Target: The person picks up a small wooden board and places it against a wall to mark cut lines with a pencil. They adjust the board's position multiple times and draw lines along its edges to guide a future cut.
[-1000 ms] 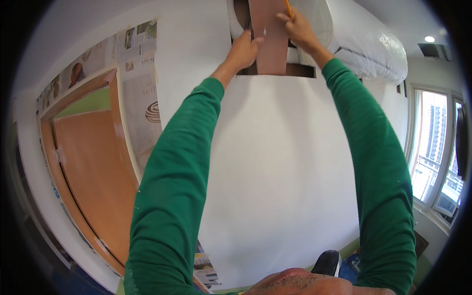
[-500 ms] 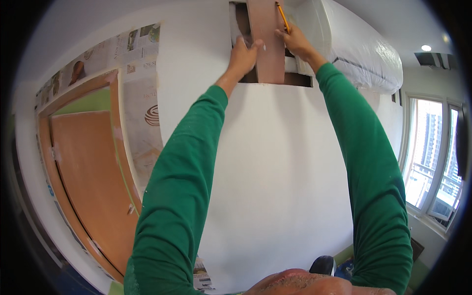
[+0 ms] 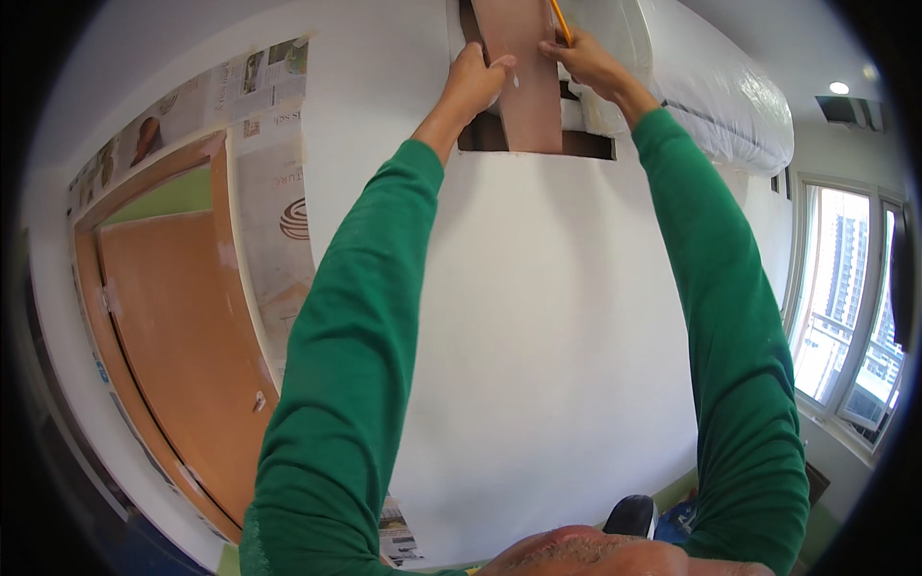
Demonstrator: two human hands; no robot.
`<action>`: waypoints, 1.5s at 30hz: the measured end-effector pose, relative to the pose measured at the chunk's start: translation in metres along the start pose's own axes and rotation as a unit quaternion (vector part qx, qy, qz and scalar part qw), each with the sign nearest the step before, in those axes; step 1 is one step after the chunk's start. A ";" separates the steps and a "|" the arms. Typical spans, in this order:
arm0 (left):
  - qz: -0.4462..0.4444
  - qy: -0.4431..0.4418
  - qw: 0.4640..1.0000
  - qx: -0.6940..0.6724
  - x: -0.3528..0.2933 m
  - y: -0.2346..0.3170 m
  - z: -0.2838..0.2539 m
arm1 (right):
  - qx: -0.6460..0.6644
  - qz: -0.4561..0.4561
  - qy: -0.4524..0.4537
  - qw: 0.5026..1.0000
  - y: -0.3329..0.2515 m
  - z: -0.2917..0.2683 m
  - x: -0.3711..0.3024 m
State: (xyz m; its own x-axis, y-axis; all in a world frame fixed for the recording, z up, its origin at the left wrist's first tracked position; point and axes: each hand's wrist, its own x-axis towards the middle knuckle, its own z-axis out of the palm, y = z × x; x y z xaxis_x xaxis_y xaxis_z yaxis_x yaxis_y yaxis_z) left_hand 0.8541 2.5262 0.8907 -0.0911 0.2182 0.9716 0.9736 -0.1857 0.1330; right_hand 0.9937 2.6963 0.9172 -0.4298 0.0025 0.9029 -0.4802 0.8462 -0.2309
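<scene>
Two hands are raised to a brownish-pink board point(image 3: 525, 106) that stands upright in the wall opening point(image 3: 588, 145), its foot at the lower edge: the left hand point(image 3: 471, 84) grips its left side, thumb on the face, while the right hand point(image 3: 588, 63) clasps a yellow pencil point(image 3: 561, 23) against its right side. Sharing that grip with the pencil could let the board tilt or slip. The frame cuts off the board's top and the pencil's upper end; the left fingertips are hidden.
</scene>
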 end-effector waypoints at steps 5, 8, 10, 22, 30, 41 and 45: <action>0.025 -0.024 0.998 -0.052 0.018 -0.023 -0.011 | -0.047 -0.209 0.098 0.972 0.011 0.002 0.008; -0.031 -0.082 0.988 -0.125 0.003 0.001 -0.013 | -0.077 -0.146 0.099 0.981 0.013 0.013 0.015; -0.010 -0.063 0.977 -0.203 -0.009 -0.013 -0.002 | -0.086 -0.124 0.100 0.983 0.013 0.019 0.024; -0.044 0.003 0.981 -0.190 -0.022 -0.054 0.010 | -0.057 -0.089 -0.010 0.994 0.012 0.047 0.059; -0.131 -0.023 0.976 -0.174 0.008 -0.054 0.003 | -0.041 -0.071 0.087 0.993 0.052 0.057 0.077; -0.133 -0.079 0.980 -0.124 -0.009 -0.055 0.013 | -0.072 0.000 0.104 0.992 0.071 0.044 0.038; -0.173 -0.007 0.969 -0.177 -0.006 -0.050 0.016 | -0.120 0.045 0.057 0.990 0.086 0.043 0.013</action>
State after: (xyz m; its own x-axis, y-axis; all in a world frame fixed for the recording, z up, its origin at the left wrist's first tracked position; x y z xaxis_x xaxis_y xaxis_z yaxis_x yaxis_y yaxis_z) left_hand 0.8095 2.5497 0.8754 -0.3941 0.3377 0.8548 0.7526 -0.4153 0.5110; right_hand 0.9139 2.7463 0.8940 -0.3668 0.1327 0.9208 -0.2420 0.9421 -0.2322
